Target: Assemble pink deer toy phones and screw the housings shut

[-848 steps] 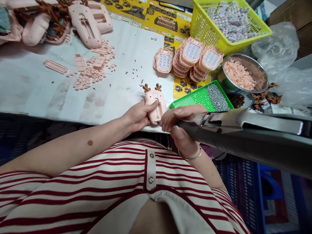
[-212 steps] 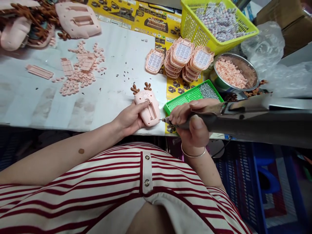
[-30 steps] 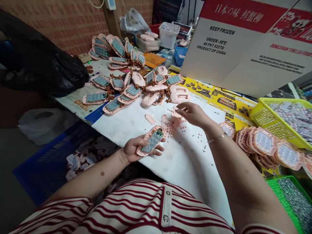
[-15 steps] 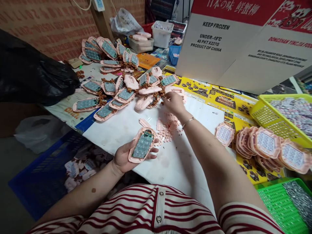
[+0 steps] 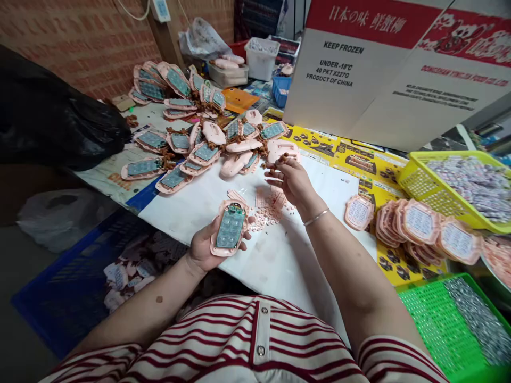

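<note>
My left hand (image 5: 205, 247) is closed around a pink toy phone half-shell (image 5: 229, 227), its grey keypad membrane and green circuit board facing up. Above the white work sheet, my right hand (image 5: 295, 186) has its fingers bent, with a small brown moulded piece (image 5: 275, 169) at the fingertips. Below that hand lies a heap of small pink buttons (image 5: 268, 215) and flat pink pieces. Just beyond it are a pink shell (image 5: 282, 151) and a pile of half-shells (image 5: 205, 154) with boards and brown parts.
To the right are stacked pink keypad faces (image 5: 419, 223), a yellow basket (image 5: 415, 183) of small parts and a green basket (image 5: 427, 314) holding metal-looking pieces. A large carton (image 5: 359, 106) stands behind. At left are a black bag (image 5: 56, 117) and a blue crate (image 5: 59, 287).
My right hand has drawn back from the pile towards me, with a brown piece now at its fingertips. My left hand still holds the half-shell, turned more upright. The view has shifted slightly right.
</note>
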`<state>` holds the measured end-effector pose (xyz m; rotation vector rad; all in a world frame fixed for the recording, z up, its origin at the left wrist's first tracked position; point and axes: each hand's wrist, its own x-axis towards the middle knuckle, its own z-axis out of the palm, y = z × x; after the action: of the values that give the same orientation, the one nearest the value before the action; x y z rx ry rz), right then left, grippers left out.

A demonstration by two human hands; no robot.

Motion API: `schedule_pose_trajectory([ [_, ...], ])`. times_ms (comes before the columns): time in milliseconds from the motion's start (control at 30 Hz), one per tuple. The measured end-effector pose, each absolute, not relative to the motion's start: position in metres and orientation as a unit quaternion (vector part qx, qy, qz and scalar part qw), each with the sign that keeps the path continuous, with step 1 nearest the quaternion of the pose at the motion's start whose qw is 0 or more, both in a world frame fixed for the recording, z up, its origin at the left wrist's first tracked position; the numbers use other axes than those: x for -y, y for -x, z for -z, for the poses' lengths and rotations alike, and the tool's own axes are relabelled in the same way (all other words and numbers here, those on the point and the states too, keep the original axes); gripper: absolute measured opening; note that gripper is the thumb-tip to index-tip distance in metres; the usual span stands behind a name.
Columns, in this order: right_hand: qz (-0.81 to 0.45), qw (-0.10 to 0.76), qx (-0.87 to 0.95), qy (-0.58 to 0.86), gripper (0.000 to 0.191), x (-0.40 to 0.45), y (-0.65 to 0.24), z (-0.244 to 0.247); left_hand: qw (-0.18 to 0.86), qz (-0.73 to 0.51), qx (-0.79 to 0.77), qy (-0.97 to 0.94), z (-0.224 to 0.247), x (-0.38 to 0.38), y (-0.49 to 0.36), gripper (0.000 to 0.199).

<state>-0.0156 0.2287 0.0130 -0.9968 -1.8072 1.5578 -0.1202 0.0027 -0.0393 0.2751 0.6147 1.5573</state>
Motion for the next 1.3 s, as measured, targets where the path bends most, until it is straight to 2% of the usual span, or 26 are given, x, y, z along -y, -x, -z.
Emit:
schedule_pose_trajectory([
  [133,-0.808,0.2,0.504,0.231,0.026,-0.173,-0.03,-0.014,0.638,-0.709,-0.25,-0.166,0.025,-0.005,0.116,0.062],
  [267,-0.863,0.123,0.443,0.208,0.037,-0.126,-0.06,-0.004,0.677,-0.666,-0.23,-0.21,0.014,-0.004,0.107,0.066],
  [333,-0.858,0.145,0.431,0.239,0.038,-0.109,-0.07,-0.003,0.683,-0.659,-0.231,-0.215,0.012,-0.001,0.1,0.063],
  [400,-0.829,0.207,0.435,0.286,0.036,-0.098,-0.078,-0.003,0.675,-0.668,-0.237,-0.205,0.012,0.003,0.093,0.06],
  [533,-0.705,0.317,0.508,0.381,0.033,-0.082,-0.091,0.001,0.672,-0.672,-0.242,-0.197,0.012,0.014,0.08,0.061],
  [700,-0.501,0.329,0.66,0.452,0.019,-0.069,-0.106,0.012,0.672,-0.659,-0.253,-0.226,0.012,0.026,0.065,0.063],
  [800,-0.444,0.316,0.705,0.454,0.014,-0.063,-0.113,0.014,0.686,-0.627,-0.284,-0.235,0.011,0.027,0.057,0.058],
  [867,-0.466,0.321,0.687,0.456,0.015,-0.059,-0.116,0.012,0.685,-0.623,-0.3,-0.23,0.011,0.027,0.052,0.056],
  [933,-0.548,0.331,0.625,0.447,0.019,-0.056,-0.118,0.01,0.674,-0.635,-0.305,-0.221,0.01,0.026,0.048,0.055],
  [1033,-0.701,0.336,0.484,0.403,0.035,-0.051,-0.119,0.007,0.649,-0.664,-0.313,-0.199,0.01,0.024,0.045,0.05],
  [1100,-0.758,0.331,0.417,0.377,0.044,-0.048,-0.119,0.008,0.635,-0.681,-0.316,-0.181,0.01,0.023,0.045,0.049],
  [1300,-0.737,0.392,0.406,0.372,0.031,-0.051,-0.117,0.021,0.645,-0.68,-0.314,-0.15,0.01,0.022,0.047,0.046],
])
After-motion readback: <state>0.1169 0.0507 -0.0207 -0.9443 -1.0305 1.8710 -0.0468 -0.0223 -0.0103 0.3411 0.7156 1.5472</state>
